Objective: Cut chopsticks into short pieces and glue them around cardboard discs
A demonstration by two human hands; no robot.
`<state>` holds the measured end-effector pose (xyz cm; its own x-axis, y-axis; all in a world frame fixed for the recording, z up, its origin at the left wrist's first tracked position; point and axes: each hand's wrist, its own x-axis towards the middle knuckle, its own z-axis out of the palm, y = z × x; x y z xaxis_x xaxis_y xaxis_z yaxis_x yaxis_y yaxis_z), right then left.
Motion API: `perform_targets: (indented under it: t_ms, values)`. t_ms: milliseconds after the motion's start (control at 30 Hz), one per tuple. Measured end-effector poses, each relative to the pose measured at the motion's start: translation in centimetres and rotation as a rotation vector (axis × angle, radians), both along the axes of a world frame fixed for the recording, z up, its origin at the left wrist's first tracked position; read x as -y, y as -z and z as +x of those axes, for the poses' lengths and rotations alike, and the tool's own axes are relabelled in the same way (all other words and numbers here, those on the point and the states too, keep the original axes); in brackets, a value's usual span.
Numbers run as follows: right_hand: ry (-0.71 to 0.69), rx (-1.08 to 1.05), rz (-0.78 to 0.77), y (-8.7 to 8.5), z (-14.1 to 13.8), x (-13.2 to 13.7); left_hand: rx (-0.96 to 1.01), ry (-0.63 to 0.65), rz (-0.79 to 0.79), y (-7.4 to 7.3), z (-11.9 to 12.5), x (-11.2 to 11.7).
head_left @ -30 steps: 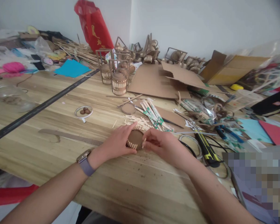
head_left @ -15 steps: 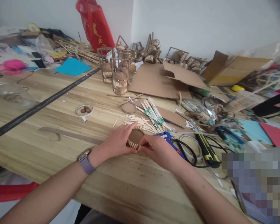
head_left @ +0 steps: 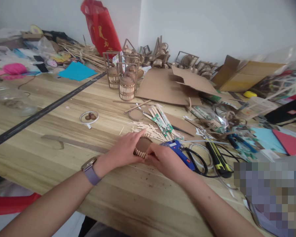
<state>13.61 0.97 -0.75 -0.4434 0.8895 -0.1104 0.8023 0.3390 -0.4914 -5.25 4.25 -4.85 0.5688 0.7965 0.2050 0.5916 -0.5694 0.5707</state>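
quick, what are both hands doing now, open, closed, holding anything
Left hand: holding the disc between thumb and fingers.
Right hand: closed in a pinch at the disc's edge; whatever it grips is hidden.

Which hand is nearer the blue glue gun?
Right. The right hand is just left of the blue glue gun, at the near rim of the round cardboard piece; the left hand is farther away, around that piece's left side.
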Motion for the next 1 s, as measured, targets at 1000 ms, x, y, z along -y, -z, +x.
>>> perform_targets:
  t_ms: [1000]
  values:
    - [-0.061,-0.007,0.099,0.1,0.1,0.1,-0.047,-0.090,0.108,0.3,1.3,1.3]
